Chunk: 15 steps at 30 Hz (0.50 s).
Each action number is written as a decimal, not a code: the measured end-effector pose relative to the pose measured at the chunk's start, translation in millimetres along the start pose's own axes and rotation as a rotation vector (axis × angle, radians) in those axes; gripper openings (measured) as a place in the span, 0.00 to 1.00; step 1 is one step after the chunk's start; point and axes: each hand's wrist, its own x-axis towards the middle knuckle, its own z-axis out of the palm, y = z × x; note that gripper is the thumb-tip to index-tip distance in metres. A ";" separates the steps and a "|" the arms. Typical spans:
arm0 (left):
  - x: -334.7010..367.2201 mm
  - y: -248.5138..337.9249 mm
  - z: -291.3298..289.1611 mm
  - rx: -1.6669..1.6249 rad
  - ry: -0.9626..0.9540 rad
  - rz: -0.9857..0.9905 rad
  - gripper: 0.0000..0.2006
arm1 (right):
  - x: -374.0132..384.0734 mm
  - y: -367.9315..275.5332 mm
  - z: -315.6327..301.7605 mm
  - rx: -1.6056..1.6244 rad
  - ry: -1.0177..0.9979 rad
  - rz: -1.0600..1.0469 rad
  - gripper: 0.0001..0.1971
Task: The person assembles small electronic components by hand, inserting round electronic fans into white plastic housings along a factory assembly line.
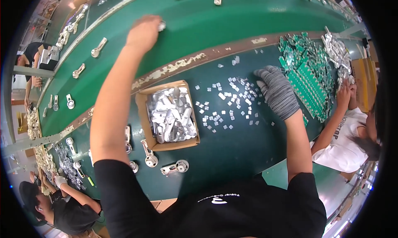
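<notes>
My bare left hand (144, 33) reaches over the bright green belt and is slightly blurred. Its fingers are curled around a small white part (161, 26), mostly hidden by the hand. My right hand (275, 90), in a grey knitted glove, rests low over the dark green table with its fingers apart; I see nothing in them. Beside its fingertips lie many small clear square pieces (235, 98). Between my arms stands an open cardboard box (176, 147) full of silvery, elongated parts (172, 113). White handles with round ends (175, 167) lie near my left elbow.
A worn raised ledge (178, 64) divides belt and table. More white handles (99, 47) lie spaced along the belt. Green circuit boards (309, 86) are heaped at right, beside white parts (336, 51). Co-workers sit at right (344, 140) and lower left (68, 209).
</notes>
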 end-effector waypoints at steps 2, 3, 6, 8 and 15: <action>-16.2 -1.9 -19.3 -0.080 -0.075 -0.152 0.11 | -0.2 8.6 -8.3 0.193 0.055 0.012 0.12; -28.7 -5.4 -34.0 -0.128 -0.054 -0.211 0.11 | 3.2 12.5 -14.0 0.239 0.106 0.022 0.11; -77.1 -1.4 -93.7 -0.279 -0.062 -0.426 0.16 | 17.8 25.8 -19.8 0.154 0.172 0.021 0.10; -121.1 -2.7 -126.4 -0.527 -0.081 -0.592 0.17 | 15.1 26.8 -18.5 0.027 0.054 0.023 0.11; -230.0 62.9 -178.2 -0.863 0.003 -1.035 0.12 | 9.3 -1.7 -5.2 -0.105 -0.087 -0.040 0.11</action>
